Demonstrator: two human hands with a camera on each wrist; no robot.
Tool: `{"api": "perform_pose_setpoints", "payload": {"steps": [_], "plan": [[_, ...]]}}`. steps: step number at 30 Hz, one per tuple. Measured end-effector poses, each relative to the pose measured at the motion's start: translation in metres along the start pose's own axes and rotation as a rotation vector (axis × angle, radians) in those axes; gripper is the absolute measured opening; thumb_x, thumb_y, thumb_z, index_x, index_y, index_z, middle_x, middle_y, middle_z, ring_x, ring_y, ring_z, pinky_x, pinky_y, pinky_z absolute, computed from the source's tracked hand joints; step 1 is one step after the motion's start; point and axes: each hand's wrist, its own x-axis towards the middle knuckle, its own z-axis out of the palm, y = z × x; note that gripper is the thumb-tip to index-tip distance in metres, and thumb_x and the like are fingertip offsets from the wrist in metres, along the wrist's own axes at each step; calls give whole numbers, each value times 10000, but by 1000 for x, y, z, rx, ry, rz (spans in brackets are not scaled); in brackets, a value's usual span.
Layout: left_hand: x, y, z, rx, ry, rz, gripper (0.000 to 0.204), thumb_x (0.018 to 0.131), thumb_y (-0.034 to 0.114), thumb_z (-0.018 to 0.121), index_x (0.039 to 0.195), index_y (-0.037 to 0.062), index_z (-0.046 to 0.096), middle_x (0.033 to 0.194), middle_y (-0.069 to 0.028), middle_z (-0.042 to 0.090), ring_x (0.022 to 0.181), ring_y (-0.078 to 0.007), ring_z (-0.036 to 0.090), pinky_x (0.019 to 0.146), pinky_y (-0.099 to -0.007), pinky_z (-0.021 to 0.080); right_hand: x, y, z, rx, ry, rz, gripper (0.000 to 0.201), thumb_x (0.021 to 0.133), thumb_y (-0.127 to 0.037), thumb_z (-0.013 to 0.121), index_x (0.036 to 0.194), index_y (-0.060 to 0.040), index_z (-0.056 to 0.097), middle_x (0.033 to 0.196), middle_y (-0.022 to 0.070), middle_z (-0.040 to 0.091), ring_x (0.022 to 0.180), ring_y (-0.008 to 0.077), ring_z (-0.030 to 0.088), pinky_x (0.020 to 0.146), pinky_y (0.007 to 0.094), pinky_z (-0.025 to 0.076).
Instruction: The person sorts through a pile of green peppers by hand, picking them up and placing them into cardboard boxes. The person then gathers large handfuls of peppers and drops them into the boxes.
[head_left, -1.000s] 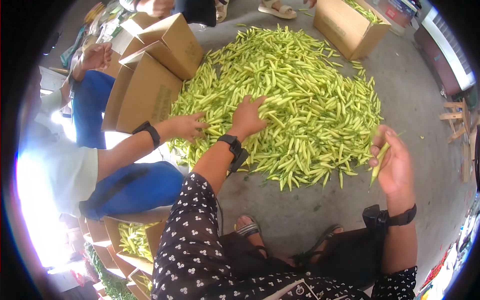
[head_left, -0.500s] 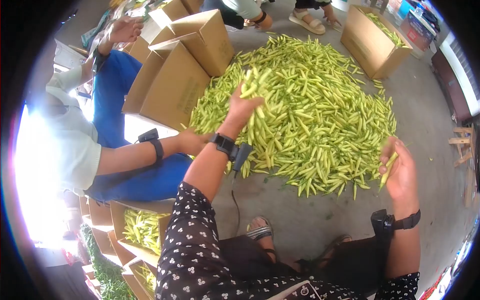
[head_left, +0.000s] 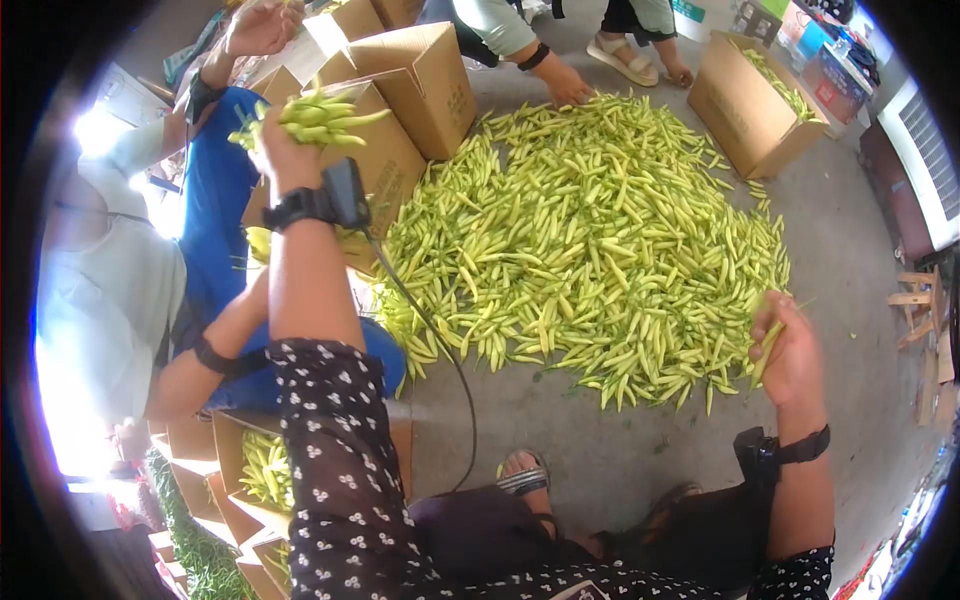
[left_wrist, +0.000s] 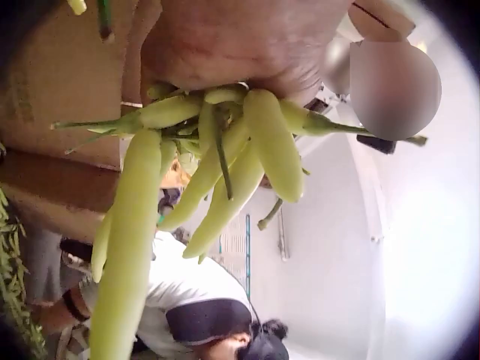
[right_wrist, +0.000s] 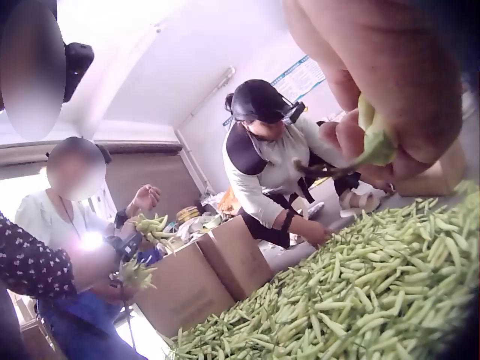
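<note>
My left hand (head_left: 285, 148) grips a bunch of pale green chili peppers (head_left: 335, 118), raised over the open cardboard box (head_left: 395, 150) at the left. In the left wrist view, several peppers (left_wrist: 129, 240) stick out below the left hand (left_wrist: 240, 45), stems pointing various ways. My right hand (head_left: 795, 355) pinches a single chili pepper (head_left: 768, 352) beside the right edge of the big pepper pile (head_left: 600, 260). The right wrist view shows that pepper's green cap and stem (right_wrist: 379, 146) poking out between the curled fingers (right_wrist: 420, 67).
At the left, a person in blue trousers (head_left: 225, 170) holds peppers (head_left: 258, 245) low by the box. Another person's hand (head_left: 568, 85) reaches the pile's far edge. A filled carton (head_left: 745, 110) stands back right, more pepper boxes (head_left: 265, 470) lower left. A cable (head_left: 455, 365) hangs from my left wrist.
My left hand has scooped up a bunch of chili peppers from the pile and carried it left, over the box. The right hand keeps its pepper. The person behind now reaches into the pile.
</note>
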Motion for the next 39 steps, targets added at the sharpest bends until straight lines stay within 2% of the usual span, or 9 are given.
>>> {"api": "perform_pose_setpoints", "payload": {"steps": [3,4,5,10,15,16,24,29,39], "plan": [[30,-81,-38,550,-76,-69,549,731,-6,614,1235,-1,398,1078,-192,570,1053,-290,545,922,-348,424,1,3,4,-8,0,20,182,906,-205,498,1026,-77,543,782,13,544,659,132,508,526,267,388],[34,-56,-46,767,-316,-320,603,710,23,647,1257,-3,394,1084,-211,581,1072,-327,543,934,-380,412,1,4,6,-4,1,25,180,908,-205,495,1026,-77,543,781,12,543,660,132,507,527,267,387],[46,-127,-57,329,-79,-616,540,746,46,618,1241,0,407,1030,-190,606,1018,-331,580,902,-396,435,3,5,7,2,1,31,178,911,-205,493,1025,-77,543,780,10,542,662,132,506,527,267,386],[25,-59,-43,627,-22,306,367,797,126,592,1142,13,541,1031,-193,618,933,-349,613,830,-400,480,9,11,9,-18,-17,47,185,918,-196,486,1037,-67,542,777,8,537,671,130,502,540,266,386],[-28,33,74,154,-90,-26,492,783,347,664,1170,57,573,1127,-191,592,1006,-318,574,890,-371,446,12,12,14,-1,-25,76,200,919,-189,486,1055,-52,542,778,12,543,678,131,505,555,266,393],[-54,62,91,499,-371,178,551,759,409,693,1163,52,577,1153,-193,576,1061,-321,544,924,-376,419,12,12,15,5,-42,81,204,918,-189,488,1057,-50,543,780,17,549,679,131,508,555,268,395],[-204,110,228,58,-1100,-191,1082,596,545,772,1439,131,234,1469,-223,189,1333,-430,222,1050,-506,296,10,1,-5,88,-87,47,201,904,-186,508,1046,-50,551,793,32,568,690,128,519,550,273,395],[-209,136,252,362,-1271,-206,1158,514,590,791,1454,271,196,1525,-133,47,1352,-475,115,1024,-615,277,10,-3,-24,88,-46,42,190,908,-186,497,1029,-49,549,794,36,567,689,132,520,546,271,393],[-252,188,226,80,-1285,0,1026,532,444,798,1407,180,333,1406,-190,309,1218,-395,399,990,-462,379,11,-12,-42,153,-65,39,185,911,-189,494,1023,-53,553,782,31,569,664,127,523,537,264,394]]}}
